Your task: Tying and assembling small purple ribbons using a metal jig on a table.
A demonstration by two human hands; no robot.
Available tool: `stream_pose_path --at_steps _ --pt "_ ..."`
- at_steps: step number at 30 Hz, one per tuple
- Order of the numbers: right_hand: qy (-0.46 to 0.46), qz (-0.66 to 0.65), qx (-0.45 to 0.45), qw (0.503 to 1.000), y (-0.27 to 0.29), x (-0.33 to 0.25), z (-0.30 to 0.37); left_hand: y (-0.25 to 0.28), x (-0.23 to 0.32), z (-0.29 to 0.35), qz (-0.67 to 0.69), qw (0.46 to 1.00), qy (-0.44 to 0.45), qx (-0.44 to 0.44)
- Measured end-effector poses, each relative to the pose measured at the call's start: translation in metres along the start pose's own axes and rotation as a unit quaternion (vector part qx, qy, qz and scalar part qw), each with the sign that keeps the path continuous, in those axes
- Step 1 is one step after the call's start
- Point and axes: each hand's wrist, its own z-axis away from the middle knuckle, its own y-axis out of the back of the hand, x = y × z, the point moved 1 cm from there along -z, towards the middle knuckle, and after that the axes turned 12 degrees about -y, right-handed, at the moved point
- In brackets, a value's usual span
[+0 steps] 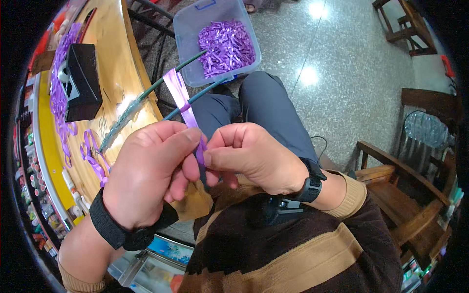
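Note:
A shiny purple ribbon point(177, 89) is looped over two thin dark-green rods and runs down to my fingers. The upper rod point(183, 64) slants across the table's edge, its lower end wrapped in something clear. Beside it lies the lower rod point(205, 90), with a narrow purple band crossing the ribbon there. My left hand point(151, 168) pinches the ribbon between thumb and fingers. Close against it, my right hand point(256, 158) is also closed on the ribbon, just below the left thumb. The ribbon's tail shows between the hands; some fingertips are hidden.
Beyond my knees, a clear plastic bin point(188, 36) holds a heap of purple ribbon pieces point(227, 49). A black box point(85, 80) and loose purple ribbon point(59, 97) rest on the wooden table point(112, 53) at left. Wooden chairs point(405, 217) stand at right.

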Motion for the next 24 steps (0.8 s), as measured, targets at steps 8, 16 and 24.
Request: stream_pose_path --at_steps 8,16,24 --pt "0.094 -0.013 -0.014 0.995 0.019 -0.011 -0.012 -0.004 0.004 0.000 -0.021 0.999 0.035 0.018" --pt "0.074 0.033 -0.059 0.995 0.008 -0.035 -0.028 0.000 -0.001 -0.002 -0.005 0.999 0.040 -0.007" --pt "0.144 0.136 -0.003 0.980 0.029 -0.038 -0.051 0.006 0.000 -0.002 -0.025 0.995 0.066 -0.064"
